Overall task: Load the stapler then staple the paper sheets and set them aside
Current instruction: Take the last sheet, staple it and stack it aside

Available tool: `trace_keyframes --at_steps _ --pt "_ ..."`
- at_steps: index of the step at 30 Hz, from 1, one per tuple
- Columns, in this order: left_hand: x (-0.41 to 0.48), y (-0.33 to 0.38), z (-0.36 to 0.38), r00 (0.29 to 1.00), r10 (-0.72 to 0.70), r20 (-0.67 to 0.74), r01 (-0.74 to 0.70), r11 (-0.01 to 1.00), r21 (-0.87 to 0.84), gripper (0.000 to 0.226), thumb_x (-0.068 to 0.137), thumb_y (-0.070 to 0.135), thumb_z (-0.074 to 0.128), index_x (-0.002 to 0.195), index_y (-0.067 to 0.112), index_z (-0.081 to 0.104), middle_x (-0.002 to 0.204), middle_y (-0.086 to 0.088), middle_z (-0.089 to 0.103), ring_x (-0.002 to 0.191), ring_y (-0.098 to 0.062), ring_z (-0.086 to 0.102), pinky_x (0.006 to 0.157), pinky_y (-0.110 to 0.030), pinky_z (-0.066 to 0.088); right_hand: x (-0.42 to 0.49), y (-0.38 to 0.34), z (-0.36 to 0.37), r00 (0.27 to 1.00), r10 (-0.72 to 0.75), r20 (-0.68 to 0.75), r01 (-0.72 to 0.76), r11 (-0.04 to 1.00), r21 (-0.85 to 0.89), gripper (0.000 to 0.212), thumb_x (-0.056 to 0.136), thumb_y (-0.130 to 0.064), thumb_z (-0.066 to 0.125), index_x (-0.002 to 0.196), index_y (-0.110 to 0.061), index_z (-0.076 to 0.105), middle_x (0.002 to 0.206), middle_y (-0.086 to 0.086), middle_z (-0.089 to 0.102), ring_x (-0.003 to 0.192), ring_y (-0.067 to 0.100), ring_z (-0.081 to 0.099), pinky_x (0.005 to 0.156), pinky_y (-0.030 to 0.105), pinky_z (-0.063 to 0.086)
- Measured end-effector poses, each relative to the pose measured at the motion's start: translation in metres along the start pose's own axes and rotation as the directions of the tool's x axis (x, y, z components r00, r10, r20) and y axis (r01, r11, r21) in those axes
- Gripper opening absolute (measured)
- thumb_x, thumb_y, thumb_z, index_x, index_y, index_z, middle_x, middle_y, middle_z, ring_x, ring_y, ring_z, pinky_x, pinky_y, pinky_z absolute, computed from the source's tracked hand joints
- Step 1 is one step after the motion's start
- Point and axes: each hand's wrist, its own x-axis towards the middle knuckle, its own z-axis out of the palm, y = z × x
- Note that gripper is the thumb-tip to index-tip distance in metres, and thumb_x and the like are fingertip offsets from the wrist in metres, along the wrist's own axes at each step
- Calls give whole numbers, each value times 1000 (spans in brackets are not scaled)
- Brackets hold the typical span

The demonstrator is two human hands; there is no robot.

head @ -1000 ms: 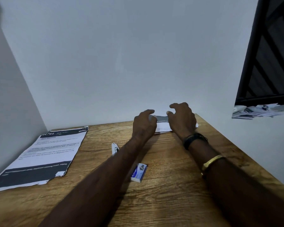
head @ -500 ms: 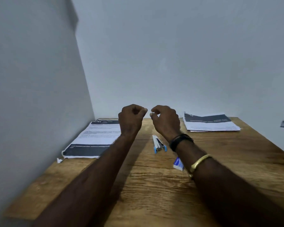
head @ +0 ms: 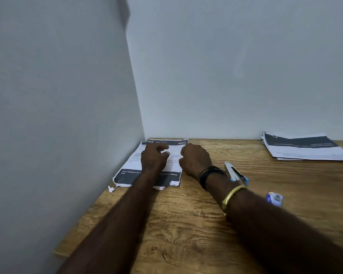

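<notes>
Fingers curled, left hand (head: pixel 153 159) and right hand (head: pixel 194 160) sit over the printed sheet (head: pixel 131 165) on the tabletop (head: pixel 186 224); can't tell if either grip holds it.

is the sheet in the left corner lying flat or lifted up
Flat: the sheet lies spread on the table, no edge raised. The left hand and right hand are over it; grip cannot be told.

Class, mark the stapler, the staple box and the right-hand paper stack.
stapler (head: pixel 233 172), head view, on its metal top arm.
staple box (head: pixel 275 198), head view, on its printed top face.
paper stack (head: pixel 309 150), head view, on the top sheet's white area.
</notes>
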Motion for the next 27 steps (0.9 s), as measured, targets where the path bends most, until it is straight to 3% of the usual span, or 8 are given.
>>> trace_keyframes --at_steps 6,9,14,18,22,23,25,27 --pt "11 -11 3 999 -45 -3 45 999 3 32 84 3 70 111 18 76 120 -5 75 117 -22 67 109 -36 47 17 -13 15 998 60 16 -57 992 -111 41 92 -34 62 128 -15 60 136 12 56 125 35 53 101 44 43" --pt "11 -13 3 997 -70 -27 70 998 4 42 81 -5 60 112 19 75 118 -5 75 117 -22 66 107 -32 47 23 -18 17 996 82 19 -79 991 -109 41 91 -30 62 129 -14 59 137 13 56 126 36 53 103 44 43" --pt "10 -11 2 993 -102 -60 101 995 -22 48 79 -8 51 114 17 74 117 -6 75 117 -22 66 106 -30 47 31 -20 15 989 151 -4 -149 981 122 33 87 -14 60 120 -12 63 128 13 64 119 36 61 96 39 52" --pt "11 -12 2 990 -119 -80 115 992 -53 48 79 -9 50 113 15 74 118 -8 75 117 -22 66 107 -31 47 34 -25 21 984 167 -55 -139 932 335 41 86 -6 59 125 -16 63 131 11 63 119 33 61 94 32 49" --pt "9 -13 2 988 -122 -92 114 989 -95 47 79 -9 49 112 14 74 118 -9 75 117 -23 66 107 -32 47 35 -25 21 913 402 -61 -263 698 666 42 80 -4 63 118 -22 59 130 13 47 71 19 52 76 25 48" --pt "9 -14 2 989 -119 -91 109 989 -100 47 79 -9 49 112 14 74 117 -9 75 117 -23 66 107 -31 47 34 -23 20 898 439 -33 -294 653 698 43 78 -6 65 117 -22 56 129 13 47 67 17 51 75 26 50" --pt "9 -14 2 991 -107 -84 99 991 -92 47 80 -9 50 112 15 74 117 -8 75 117 -22 67 106 -28 46 33 -20 16 902 431 30 -322 622 714 48 72 -13 74 117 -19 55 125 13 59 80 26 67 79 33 59" --pt "9 -13 3 992 -93 -86 85 993 -86 47 81 -8 50 113 15 75 117 -8 76 117 -21 67 106 -28 46 33 -16 13 924 377 66 -321 667 673 61 69 -19 82 125 -15 56 124 11 67 104 32 70 89 33 57"
